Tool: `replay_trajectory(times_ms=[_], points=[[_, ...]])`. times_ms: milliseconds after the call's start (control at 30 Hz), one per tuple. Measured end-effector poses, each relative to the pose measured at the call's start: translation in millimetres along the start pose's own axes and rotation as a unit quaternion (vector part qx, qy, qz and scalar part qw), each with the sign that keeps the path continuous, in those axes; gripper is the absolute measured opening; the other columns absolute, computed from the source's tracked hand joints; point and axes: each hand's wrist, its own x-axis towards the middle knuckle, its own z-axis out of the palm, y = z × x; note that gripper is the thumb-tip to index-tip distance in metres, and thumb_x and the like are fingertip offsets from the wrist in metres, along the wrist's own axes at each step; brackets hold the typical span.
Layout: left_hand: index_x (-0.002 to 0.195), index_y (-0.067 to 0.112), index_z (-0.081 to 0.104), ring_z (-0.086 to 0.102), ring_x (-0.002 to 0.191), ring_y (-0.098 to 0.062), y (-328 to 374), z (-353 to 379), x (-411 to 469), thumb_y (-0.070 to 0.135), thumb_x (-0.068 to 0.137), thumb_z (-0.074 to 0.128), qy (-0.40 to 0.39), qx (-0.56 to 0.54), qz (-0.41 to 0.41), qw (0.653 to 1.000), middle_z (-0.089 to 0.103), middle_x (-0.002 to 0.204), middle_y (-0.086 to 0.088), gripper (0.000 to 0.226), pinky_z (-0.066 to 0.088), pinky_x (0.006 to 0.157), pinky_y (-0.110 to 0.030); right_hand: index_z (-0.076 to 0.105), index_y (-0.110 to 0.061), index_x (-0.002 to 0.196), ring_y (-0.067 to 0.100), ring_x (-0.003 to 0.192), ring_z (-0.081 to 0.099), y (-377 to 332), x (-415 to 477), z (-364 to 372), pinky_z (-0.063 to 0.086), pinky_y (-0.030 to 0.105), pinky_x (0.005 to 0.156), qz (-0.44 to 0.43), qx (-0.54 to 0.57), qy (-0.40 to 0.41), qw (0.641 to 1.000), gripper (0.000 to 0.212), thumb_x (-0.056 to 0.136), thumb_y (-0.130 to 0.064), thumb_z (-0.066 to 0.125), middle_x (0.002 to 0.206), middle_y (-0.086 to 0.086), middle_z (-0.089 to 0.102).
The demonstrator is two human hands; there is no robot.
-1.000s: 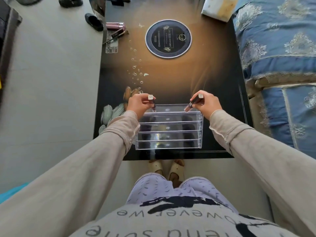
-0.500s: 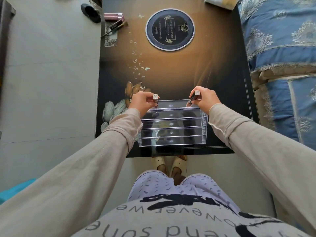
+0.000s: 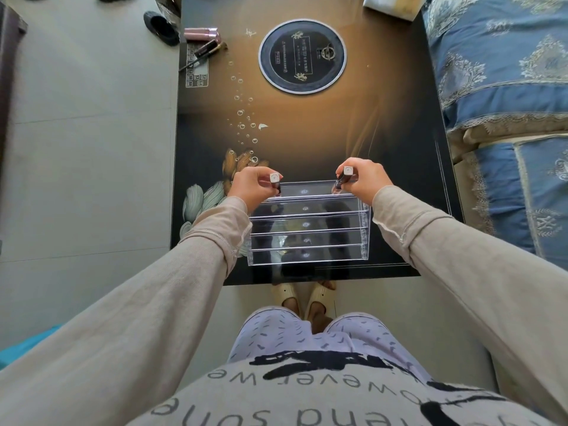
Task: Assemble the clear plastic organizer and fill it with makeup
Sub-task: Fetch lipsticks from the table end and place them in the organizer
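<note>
Head view: lipsticks (image 3: 275,179) upright, caps up.

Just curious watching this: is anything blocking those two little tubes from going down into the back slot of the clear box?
Nothing visible does. The left hand and the right hand each hold a tube upright over the open back compartment of the clear organizer, which looks bare between them.

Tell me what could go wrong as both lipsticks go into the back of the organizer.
The clear plastic tiered organizer sits near the glossy black table's front edge, so a push might slide it off. Each hand, left and right, pinches a dark, silver-capped lipstick tube by its top; either could tip over on release.
</note>
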Motion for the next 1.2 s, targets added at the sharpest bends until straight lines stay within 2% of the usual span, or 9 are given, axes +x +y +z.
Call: replay_trajectory(times_ms=[467,667,833,1033,1200], points=[[0.105,0.0,0.068,0.064,0.094,-0.023,0,0,1,-0.006,0.078,0.065,0.001,0.004,0.004,1.0,0.068,0.109,-0.018,0.028,0.049,0.088,-0.025,0.061,-0.004,0.114,0.031,0.111,0.058,0,0,-2,0.043,0.034,0.101,0.003,0.0,-0.016,1.0,0.027,0.088,0.001,0.056,0.118,0.017,0.062],[0.104,0.002,0.069,0.061,0.089,-0.017,-1,1,2,-0.006,0.077,0.065,0.0,0.012,0.011,1.0,0.069,0.108,-0.019,0.029,0.047,0.085,-0.021,0.061,-0.004,0.115,0.031,0.111,0.058,1,-1,-2,0.043,0.033,0.1,-0.001,0.004,-0.012,1.0,0.028,0.088,0.0,0.057,0.118,0.017,0.063],[0.107,0.004,0.068,0.064,0.103,-0.026,-3,1,2,-0.003,0.076,0.068,0.004,0.036,0.016,0.999,0.069,0.11,-0.016,0.032,0.045,0.09,-0.024,0.06,-0.006,0.118,0.03,0.116,0.056,2,-2,-2,0.04,0.035,0.105,-0.004,0.005,-0.014,1.0,0.033,0.086,0.0,0.059,0.122,0.015,0.062],[0.116,0.01,0.062,0.06,0.105,-0.018,-9,1,0,-0.003,0.075,0.068,0.011,0.048,0.021,0.999,0.065,0.116,-0.013,0.043,0.043,0.093,-0.023,0.055,-0.008,0.123,0.029,0.118,0.054,3,-7,-2,0.041,0.034,0.104,0.002,0.019,0.002,1.0,0.042,0.083,0.005,0.061,0.125,0.014,0.059],[0.126,0.013,0.052,0.057,0.113,-0.023,-32,9,-13,-0.002,0.076,0.068,0.048,0.068,-0.034,0.996,0.06,0.125,-0.009,0.054,0.043,0.092,-0.023,0.054,-0.005,0.122,0.027,0.115,0.056,24,-28,8,0.043,0.033,0.101,0.063,0.048,0.03,0.996,0.042,0.082,0.005,0.06,0.123,0.015,0.06]])
